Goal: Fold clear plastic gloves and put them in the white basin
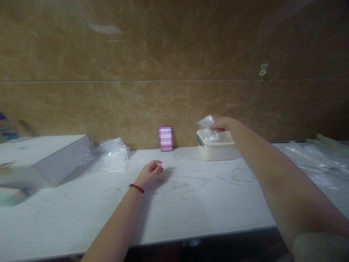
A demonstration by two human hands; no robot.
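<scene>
- Clearly, the small transparent plastic bag [206, 123] lies just left of the fingers of the right hand [223, 123], above the open cream rectangular plastic box [219, 152] near the back edge of the white wood-grained counter [177, 207]; its long axis cannot be told.
- The right hand is nearer, its fingers pinched on the bag's right side.
- The left hand [149, 171], well apart, has loosely curled fingers, slightly apart, holding nothing, between the counter's front and back edges.
</scene>
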